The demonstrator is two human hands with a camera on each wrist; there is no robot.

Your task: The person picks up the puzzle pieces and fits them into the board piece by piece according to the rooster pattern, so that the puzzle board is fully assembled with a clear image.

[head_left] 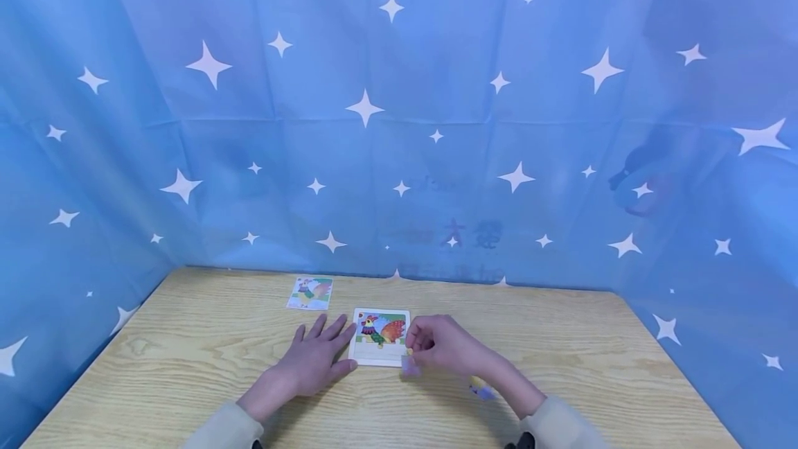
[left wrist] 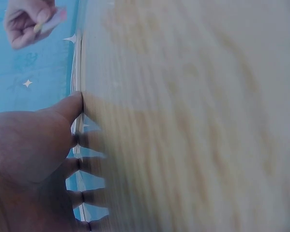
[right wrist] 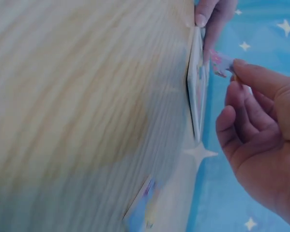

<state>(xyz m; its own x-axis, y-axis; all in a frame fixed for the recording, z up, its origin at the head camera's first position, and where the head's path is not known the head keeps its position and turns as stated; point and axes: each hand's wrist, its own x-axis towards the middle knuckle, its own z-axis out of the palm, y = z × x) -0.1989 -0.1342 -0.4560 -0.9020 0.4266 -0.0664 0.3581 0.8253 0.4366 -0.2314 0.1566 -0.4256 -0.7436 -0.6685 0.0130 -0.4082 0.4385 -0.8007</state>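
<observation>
A white-framed jigsaw puzzle tray (head_left: 382, 363) lies on the table, with a partly assembled rooster picture in its upper part. My left hand (head_left: 313, 360) rests beside it, fingers spread, the thumb at the tray's left edge. In my right hand (head_left: 444, 345), thumb and fingers pinch a jigsaw puzzle piece (right wrist: 221, 65), lilac with some pink, above the tray's lower right corner. Another loose puzzle piece (head_left: 482, 389), blue and yellow, lies under the right forearm. It also shows low in the right wrist view.
A square reference card (head_left: 309, 293) with the rooster picture lies behind the left hand. The wooden table (head_left: 206, 338) ends at a blue star-patterned curtain (head_left: 436, 75) that hangs along its back and sides.
</observation>
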